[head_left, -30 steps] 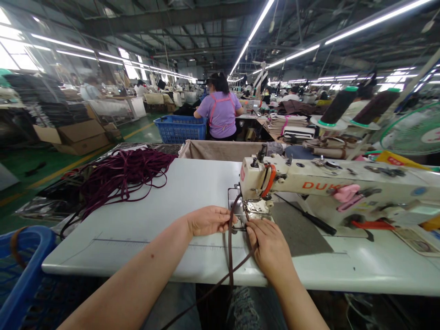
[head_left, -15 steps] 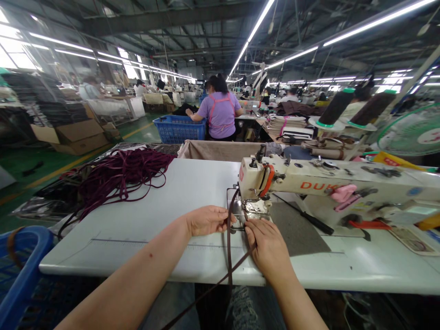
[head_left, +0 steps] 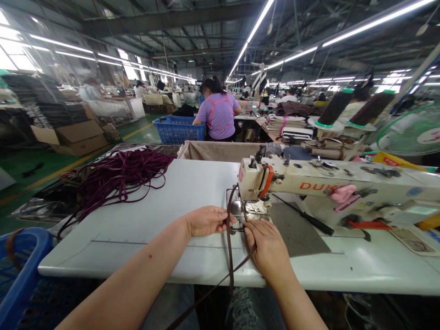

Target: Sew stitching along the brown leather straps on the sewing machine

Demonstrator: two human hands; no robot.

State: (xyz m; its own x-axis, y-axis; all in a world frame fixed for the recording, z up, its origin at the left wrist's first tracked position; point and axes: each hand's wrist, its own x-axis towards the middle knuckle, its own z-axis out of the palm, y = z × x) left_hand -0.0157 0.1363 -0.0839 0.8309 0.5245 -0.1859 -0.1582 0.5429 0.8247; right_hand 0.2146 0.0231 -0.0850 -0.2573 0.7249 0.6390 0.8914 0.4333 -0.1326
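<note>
Head view: on our white counter point(head_left: 137, 206) stands a cream DUKE sewing machine point(head_left: 309, 179). Beside its steel needle plate point(head_left: 237, 211), our left hand point(head_left: 206, 221) and right hand point(head_left: 268, 250) both grip a dark brown fabric strap point(head_left: 229, 247).

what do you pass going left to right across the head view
blue plastic basket, pile of maroon cord, left hand, right hand, black-handled screwdriver, electric fan

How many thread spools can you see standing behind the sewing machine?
2: one thread spool on the left, and a second thread spool just right of it, both beyond the sewing machine.
</note>
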